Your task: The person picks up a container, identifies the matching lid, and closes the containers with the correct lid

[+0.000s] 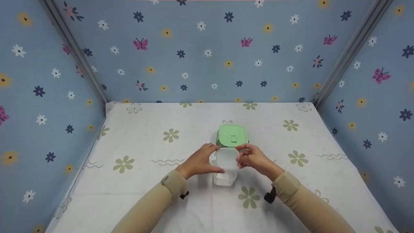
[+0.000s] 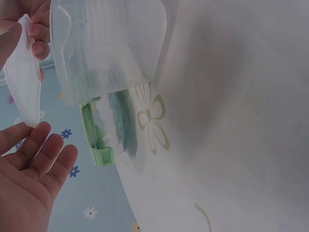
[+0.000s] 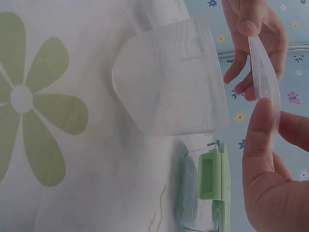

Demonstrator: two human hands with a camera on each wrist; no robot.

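Both hands hold a translucent white lid (image 1: 228, 158), raised above an uncovered clear plastic container (image 1: 225, 180) on the table. My left hand (image 1: 201, 160) spans the lid's left side, its thumb at the near edge and fingertips at the far edge. On the right side, my right hand (image 1: 257, 160) pinches the lid's edge between thumb and fingers. In the right wrist view the lid (image 3: 264, 72) is tilted and stands apart from the container's rim (image 3: 217, 77). Just beyond sits a glass box with a green clip lid (image 1: 233, 134), fastened on top.
A white cloth (image 1: 145, 181) with green flower prints covers the table. Blue patterned panels (image 1: 207, 64) enclose the back and both sides. Part of another clear object (image 3: 161, 9) shows behind the container in the right wrist view; its kind is unclear.
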